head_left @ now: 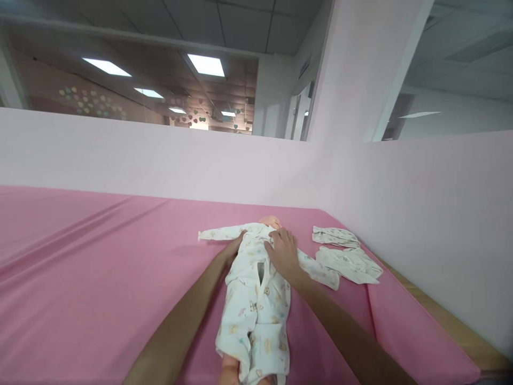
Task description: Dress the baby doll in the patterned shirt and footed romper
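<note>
A baby doll (270, 220) lies on its back, dressed in a white long-sleeved baby romper (244, 299) with small coloured prints. The romper's front gapes in a short slit at the belly. One sleeve stretches out to the left, the other slants down to the right; the doll's lower legs poke out at the bottom. My left hand (234, 247) is against the doll's left-of-view side near the armpit, most of its fingers hidden. Over the upper chest, my right hand (284, 248) has its fingers and thumb curled on the romper's cloth.
Two folded printed baby garments, an upper one (335, 236) and a larger one (349, 263), lie to the right of the doll. The pink padded mat (100, 278) meets a white wall (160, 166) with windows behind. A wooden edge (441, 315) runs along the right wall.
</note>
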`<action>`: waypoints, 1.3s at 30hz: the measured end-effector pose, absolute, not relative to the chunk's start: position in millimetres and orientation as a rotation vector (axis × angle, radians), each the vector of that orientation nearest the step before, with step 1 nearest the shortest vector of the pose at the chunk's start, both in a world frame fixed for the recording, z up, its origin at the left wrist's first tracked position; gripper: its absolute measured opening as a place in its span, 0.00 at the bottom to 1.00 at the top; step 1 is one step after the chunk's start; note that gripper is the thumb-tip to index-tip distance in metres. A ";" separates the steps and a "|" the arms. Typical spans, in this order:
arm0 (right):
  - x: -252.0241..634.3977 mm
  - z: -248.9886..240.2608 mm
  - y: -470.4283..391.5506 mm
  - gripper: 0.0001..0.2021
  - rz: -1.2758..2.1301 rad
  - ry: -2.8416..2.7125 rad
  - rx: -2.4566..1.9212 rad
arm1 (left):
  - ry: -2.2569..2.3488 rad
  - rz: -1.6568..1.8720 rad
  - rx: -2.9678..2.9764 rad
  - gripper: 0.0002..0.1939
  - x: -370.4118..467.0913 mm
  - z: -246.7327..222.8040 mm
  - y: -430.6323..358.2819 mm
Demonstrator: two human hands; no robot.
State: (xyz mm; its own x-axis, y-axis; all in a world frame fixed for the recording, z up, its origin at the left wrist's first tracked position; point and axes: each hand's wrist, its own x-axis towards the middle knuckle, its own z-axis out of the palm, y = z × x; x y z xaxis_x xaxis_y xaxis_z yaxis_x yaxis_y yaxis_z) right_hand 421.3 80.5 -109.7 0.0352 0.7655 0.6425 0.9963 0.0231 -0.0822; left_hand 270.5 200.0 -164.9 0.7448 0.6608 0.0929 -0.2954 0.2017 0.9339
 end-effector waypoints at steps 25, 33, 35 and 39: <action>385.7 -115.9 71.3 0.14 -0.212 -2.034 -1.703 | 1.112 1.012 2.707 0.09 191.2 -152.4 120.6; 404.1 -119.0 38.0 0.12 -0.236 -1.990 -1.628 | 1.392 0.878 2.608 0.09 188.3 -167.3 98.0; 412.3 -121.5 31.2 0.10 -0.355 -1.838 -1.652 | 1.384 0.940 2.511 0.07 194.2 -156.1 97.3; 434.6 -128.7 34.2 0.09 -0.533 -1.625 -1.830 | 1.305 1.042 2.320 0.07 210.0 -134.4 93.9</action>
